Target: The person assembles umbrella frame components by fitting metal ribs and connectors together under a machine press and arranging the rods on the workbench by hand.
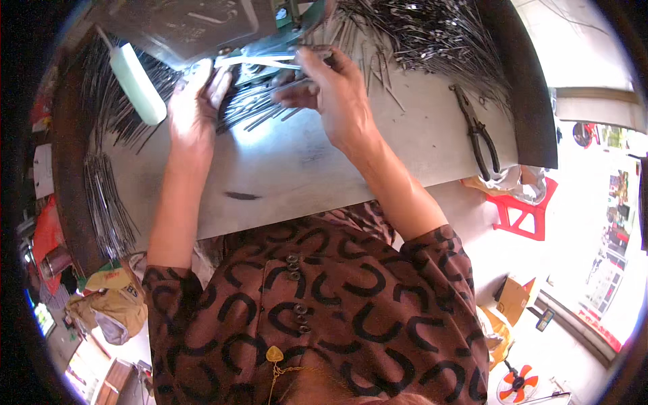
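Note:
Thin bright metal rods (260, 61) stretch between my two hands, just in front of a dark machine (175, 27). My left hand (194, 101) is closed round their left end, its fingertips washed out by glare. At the right end, my right hand (332, 91) pinches them between thumb and forefinger, while its lower fingers are loosely curled. Under the hands a heap of short dark rods (253, 108) lies on the grey metal table (297, 175). Part of the machine behind my fingers is hidden.
A light green handle (138, 84) juts out left of my left hand. Black-handled pliers (476, 131) lie at the right. Piles of dark wire pieces (439, 34) cover the back right, and a bundle of rods (106, 202) sits at the left edge. A red stool (520, 212) stands beyond the table.

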{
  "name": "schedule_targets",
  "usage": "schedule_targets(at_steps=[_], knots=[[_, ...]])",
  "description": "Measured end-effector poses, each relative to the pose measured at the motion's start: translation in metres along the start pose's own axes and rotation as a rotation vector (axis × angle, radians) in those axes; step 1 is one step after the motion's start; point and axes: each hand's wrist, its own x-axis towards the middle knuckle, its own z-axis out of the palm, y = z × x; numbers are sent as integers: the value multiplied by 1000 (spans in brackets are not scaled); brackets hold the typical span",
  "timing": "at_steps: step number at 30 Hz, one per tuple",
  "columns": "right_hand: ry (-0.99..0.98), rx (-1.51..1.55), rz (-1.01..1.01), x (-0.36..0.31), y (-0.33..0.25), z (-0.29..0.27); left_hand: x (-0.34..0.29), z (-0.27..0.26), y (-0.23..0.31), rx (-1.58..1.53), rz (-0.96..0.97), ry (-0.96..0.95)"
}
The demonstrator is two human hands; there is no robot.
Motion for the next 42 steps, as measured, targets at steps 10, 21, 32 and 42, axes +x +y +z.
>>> schedule_targets(at_steps=[10, 21, 32, 42], knots=[[469, -1890, -806, -7, -78, -137, -12, -2, 11, 9, -81, 15], [409, -2143, -842, 15, -80, -158, -28, 11, 11, 110, -140, -18], [-279, -1556, -1374, -50, -55, 9, -42, 22, 1, 67, -81, -56], [-54, -773, -85, -4, 15, 33, -36, 23, 0, 226, 50, -143]])
